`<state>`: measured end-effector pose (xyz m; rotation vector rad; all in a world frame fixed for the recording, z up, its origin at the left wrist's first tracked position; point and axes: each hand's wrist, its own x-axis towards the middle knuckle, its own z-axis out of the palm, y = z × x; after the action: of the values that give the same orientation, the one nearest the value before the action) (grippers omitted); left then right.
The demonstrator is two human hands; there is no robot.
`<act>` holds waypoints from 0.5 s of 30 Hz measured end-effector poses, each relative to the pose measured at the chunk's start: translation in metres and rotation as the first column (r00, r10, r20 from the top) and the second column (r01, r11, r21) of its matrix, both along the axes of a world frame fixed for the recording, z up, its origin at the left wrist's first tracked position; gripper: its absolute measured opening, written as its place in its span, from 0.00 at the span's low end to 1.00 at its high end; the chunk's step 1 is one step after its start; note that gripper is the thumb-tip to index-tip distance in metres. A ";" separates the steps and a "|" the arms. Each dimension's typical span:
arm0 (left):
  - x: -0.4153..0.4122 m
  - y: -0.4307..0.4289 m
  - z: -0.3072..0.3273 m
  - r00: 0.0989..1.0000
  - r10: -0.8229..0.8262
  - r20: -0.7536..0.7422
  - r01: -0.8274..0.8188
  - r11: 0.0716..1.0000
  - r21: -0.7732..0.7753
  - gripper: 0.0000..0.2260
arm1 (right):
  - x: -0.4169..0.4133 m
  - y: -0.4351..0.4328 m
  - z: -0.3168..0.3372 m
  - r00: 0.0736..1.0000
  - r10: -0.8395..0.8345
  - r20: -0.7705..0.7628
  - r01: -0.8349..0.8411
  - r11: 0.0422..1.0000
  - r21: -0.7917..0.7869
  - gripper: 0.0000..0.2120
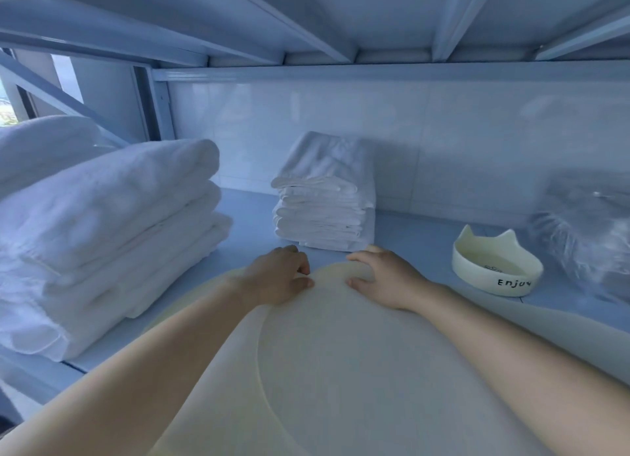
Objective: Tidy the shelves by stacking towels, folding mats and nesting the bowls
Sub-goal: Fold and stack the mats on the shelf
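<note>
One mat (341, 353): pale, thin sheet lying flat on the shelf (426, 227), running off the front edge toward me. I'm judging it light, soft, floppy, maybe slightly tacky, not fragile.
Hold point: I'm reading the far rim as the place to take it, hands apart, so it's folding evenly instead of sagging in the middle.
Left hand (283, 276): fingers curling against the thumb, pinching the mat at its far rim.
Right hand (385, 278): lying on the far rim, fingers bent, thumb spread. I cannot tell if it's pinching or only pressing.
Folded cloths (324, 210): sitting just beyond both hands; a lifted rim may be brushing them.
Towels (102, 217): stacked at left, near the mat.
Bowl (497, 268): cat-eared, lettered, standing just beside the mat's right edge.
Plastic bag (586, 234): blurred, sitting far right.
</note>
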<state>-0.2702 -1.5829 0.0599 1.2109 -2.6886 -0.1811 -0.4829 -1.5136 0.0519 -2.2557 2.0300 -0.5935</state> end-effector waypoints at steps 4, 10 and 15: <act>-0.003 0.002 -0.001 1.000 0.002 -0.024 -0.005 0.995 -0.095 0.06 | -0.004 0.000 -0.002 1.000 -0.008 0.019 0.009 1.000 -0.011 0.23; -0.024 0.003 -0.005 0.989 -0.068 -0.134 0.027 0.958 -0.286 0.05 | -0.023 0.006 0.004 0.998 -0.068 0.014 0.069 0.992 -0.106 0.13; -0.034 -0.003 -0.009 0.967 -0.034 -0.252 0.009 0.995 -0.101 0.06 | -0.034 0.010 0.001 0.995 -0.099 0.030 0.102 0.988 -0.118 0.12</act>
<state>-0.3046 -1.5864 0.0506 1.0520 -2.4595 -0.1884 -0.5173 -1.5040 0.0530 -2.2066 2.1623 -0.7654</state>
